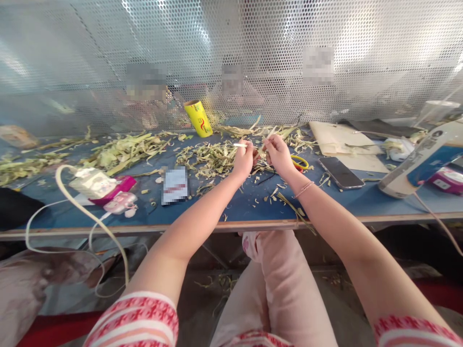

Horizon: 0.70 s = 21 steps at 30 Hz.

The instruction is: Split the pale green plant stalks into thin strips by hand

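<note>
Head view: two hands meet near the desk's [253, 205] far edge, left hand [243, 161] pinching one pale strip [239, 145], right hand [278, 153] closed on leaf shreds [269, 136]. One phone [341, 172] and one yellow roll [198, 118] lie nearby

Small handcraft workshop, shared production bench. Evidence: long blue desk [224, 212] with worn wooden edge, perforated metal screen [253, 48] dividing stations, other people seated behind it. Desk littered with pale green leaf strips [123, 152] and trimmings; more scraps on floor [220, 284] below. Yellow-handled scissors [300, 163], yellow tape roll [198, 118], cardboard sheet [340, 140], phone [340, 172], charger with white cable [92, 183] lying about. Not home, not office.
</note>
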Each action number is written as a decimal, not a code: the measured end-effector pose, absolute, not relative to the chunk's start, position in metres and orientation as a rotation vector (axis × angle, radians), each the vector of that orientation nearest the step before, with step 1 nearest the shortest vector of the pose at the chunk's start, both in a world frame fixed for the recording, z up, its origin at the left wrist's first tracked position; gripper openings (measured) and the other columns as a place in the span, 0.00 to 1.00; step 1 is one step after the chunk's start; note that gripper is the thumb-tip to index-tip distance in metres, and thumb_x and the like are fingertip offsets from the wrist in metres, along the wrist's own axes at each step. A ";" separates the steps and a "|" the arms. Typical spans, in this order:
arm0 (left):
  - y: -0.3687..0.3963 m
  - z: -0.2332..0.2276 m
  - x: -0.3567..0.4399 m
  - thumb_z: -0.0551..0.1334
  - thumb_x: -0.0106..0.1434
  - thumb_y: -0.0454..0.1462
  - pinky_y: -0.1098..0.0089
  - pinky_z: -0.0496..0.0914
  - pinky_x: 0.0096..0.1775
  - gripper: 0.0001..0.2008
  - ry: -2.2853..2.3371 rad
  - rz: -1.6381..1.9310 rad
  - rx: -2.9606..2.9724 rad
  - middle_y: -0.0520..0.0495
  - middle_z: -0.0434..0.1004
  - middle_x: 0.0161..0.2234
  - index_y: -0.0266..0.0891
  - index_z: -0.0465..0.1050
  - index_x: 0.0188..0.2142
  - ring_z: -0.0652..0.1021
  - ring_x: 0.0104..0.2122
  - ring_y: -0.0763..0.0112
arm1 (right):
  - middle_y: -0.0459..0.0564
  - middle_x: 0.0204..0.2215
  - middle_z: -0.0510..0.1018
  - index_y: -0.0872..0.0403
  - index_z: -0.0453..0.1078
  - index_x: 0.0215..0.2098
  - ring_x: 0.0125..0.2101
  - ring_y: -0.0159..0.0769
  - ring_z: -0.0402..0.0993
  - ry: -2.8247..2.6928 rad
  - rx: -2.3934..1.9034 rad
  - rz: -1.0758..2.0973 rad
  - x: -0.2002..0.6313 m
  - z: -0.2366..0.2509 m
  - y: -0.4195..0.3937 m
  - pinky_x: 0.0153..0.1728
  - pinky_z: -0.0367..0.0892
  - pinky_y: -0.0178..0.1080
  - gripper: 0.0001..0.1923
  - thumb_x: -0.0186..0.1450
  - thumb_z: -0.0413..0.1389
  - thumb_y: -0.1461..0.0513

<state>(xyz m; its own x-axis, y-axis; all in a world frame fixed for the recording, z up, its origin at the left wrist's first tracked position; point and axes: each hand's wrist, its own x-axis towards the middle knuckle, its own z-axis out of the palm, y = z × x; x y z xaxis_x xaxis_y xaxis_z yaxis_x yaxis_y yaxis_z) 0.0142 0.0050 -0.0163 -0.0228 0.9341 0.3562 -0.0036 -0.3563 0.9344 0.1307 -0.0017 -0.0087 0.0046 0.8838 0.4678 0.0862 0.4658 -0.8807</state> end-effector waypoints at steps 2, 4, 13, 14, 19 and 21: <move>0.005 -0.015 0.014 0.51 0.66 0.52 0.72 0.59 0.21 0.16 1.008 1.478 1.408 0.57 0.62 0.19 0.43 0.54 0.32 0.68 0.15 0.77 | 0.40 0.25 0.68 0.50 0.56 0.30 0.13 0.21 0.57 -1.454 -0.923 0.750 0.131 -0.008 -0.003 0.15 0.52 0.31 0.12 0.64 0.53 0.54; 0.007 -0.016 0.013 0.53 0.66 0.49 0.72 0.60 0.22 0.15 0.958 1.462 1.376 0.57 0.64 0.19 0.42 0.55 0.32 0.68 0.16 0.78 | 0.39 0.21 0.66 0.50 0.57 0.29 0.14 0.22 0.59 -1.486 -0.950 0.731 0.131 -0.008 -0.004 0.16 0.55 0.32 0.10 0.64 0.53 0.57; 0.000 -0.009 0.015 0.64 0.56 0.32 0.72 0.69 0.30 0.10 0.763 1.445 1.179 0.58 0.71 0.23 0.38 0.62 0.34 0.73 0.21 0.80 | 0.37 0.13 0.61 0.52 0.60 0.26 0.15 0.25 0.60 -1.403 -0.879 0.924 0.131 -0.009 0.001 0.19 0.56 0.32 0.10 0.66 0.51 0.60; -0.001 -0.009 0.016 0.65 0.54 0.30 0.72 0.69 0.31 0.11 0.749 1.448 1.149 0.57 0.72 0.23 0.38 0.62 0.33 0.73 0.22 0.80 | 0.38 0.13 0.61 0.52 0.61 0.27 0.15 0.25 0.60 -1.376 -0.878 0.952 0.131 -0.009 0.001 0.19 0.56 0.31 0.10 0.66 0.52 0.60; -0.002 -0.012 0.017 0.70 0.50 0.34 0.74 0.68 0.30 0.15 0.770 1.363 1.166 0.57 0.70 0.20 0.36 0.63 0.28 0.72 0.21 0.81 | 0.38 0.13 0.60 0.54 0.62 0.26 0.15 0.22 0.57 -1.251 -0.871 1.006 0.130 -0.004 -0.002 0.19 0.54 0.29 0.11 0.65 0.54 0.61; -0.002 -0.014 0.016 0.70 0.52 0.38 0.75 0.66 0.28 0.15 0.791 1.338 1.241 0.57 0.69 0.19 0.36 0.63 0.26 0.71 0.20 0.82 | 0.38 0.13 0.60 0.54 0.62 0.25 0.15 0.22 0.57 -1.220 -0.868 1.015 0.131 -0.004 -0.002 0.19 0.54 0.28 0.10 0.65 0.54 0.63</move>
